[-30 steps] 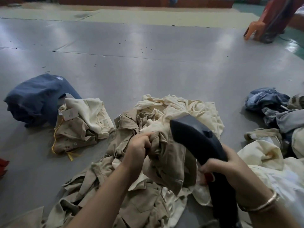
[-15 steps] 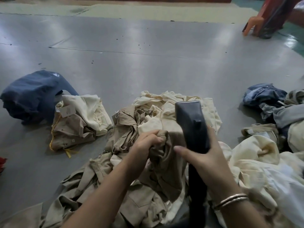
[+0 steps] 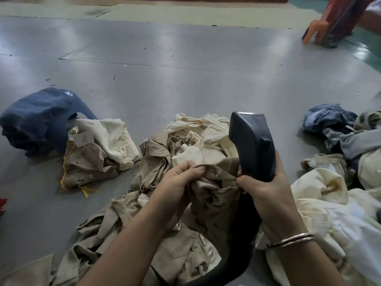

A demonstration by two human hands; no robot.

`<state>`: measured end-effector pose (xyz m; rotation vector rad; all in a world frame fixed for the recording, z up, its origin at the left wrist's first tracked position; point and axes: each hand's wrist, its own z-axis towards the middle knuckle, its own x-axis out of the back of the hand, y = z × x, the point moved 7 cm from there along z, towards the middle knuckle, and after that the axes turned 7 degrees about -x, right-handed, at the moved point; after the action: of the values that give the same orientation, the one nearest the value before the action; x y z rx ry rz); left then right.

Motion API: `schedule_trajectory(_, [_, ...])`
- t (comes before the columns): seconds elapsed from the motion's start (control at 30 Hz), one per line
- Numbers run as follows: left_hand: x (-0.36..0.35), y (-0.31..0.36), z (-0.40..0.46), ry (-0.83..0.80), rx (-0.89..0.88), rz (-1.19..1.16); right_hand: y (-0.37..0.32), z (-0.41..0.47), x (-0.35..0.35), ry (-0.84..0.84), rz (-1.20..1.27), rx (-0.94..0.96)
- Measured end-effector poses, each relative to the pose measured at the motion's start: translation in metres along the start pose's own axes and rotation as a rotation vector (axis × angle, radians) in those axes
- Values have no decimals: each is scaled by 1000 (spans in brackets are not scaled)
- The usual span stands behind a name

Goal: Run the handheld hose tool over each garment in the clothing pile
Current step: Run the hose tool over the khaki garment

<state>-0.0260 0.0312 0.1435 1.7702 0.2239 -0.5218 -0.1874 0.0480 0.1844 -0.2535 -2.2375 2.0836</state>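
Observation:
A pile of khaki and cream garments lies on the grey floor in front of me. My left hand grips a bunched khaki garment lifted from the pile. My right hand holds the black handheld hose tool upright, its flat head pointing up and away, and its thumb pinches the same khaki cloth against the handle. The tool's black hose curves down toward the bottom edge.
A navy garment and a folded khaki-and-cream bundle lie at the left. More cream, denim and grey clothes are heaped at the right. Grey floor stretches ahead; an orange chair leg stands far right.
The tool has swung from tilted left to upright, its head now raised. My right hand moved closer to my left and now pinches the khaki cloth as well.

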Motion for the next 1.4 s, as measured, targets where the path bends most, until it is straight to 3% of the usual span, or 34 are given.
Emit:
schedule_trajectory(0.13, [-23, -22, -12, -63, 292, -311, -2, 6, 2, 34, -16, 42])
schedule_trajectory(0.23, [-29, -32, -14, -66, 356, -405, 7, 8, -4, 8, -94, 38])
schedule_trajectory(0.5, [-16, -13, -2, -65, 31, -307, 13, 16, 26, -72, -15, -98])
schedule_trajectory(0.63, [-2, 7, 8, 6, -70, -305, 2, -1, 37, -265, -113, -160])
schedule_trajectory(0.77, [11, 9, 14, 75, -99, -219, -4, -22, 17, -484, -306, -169])
schedule_trajectory(0.93, [14, 6, 12, 51, -116, -46, -5, -26, -2, -576, -344, -153])
schedule_trajectory(1.2, [23, 5, 13, 35, -153, 225, 10, -21, -12, -505, -179, -232])
schedule_trajectory(1.4, [19, -10, 7, -22, -48, 233, 31, -7, -1, -231, -182, -290])
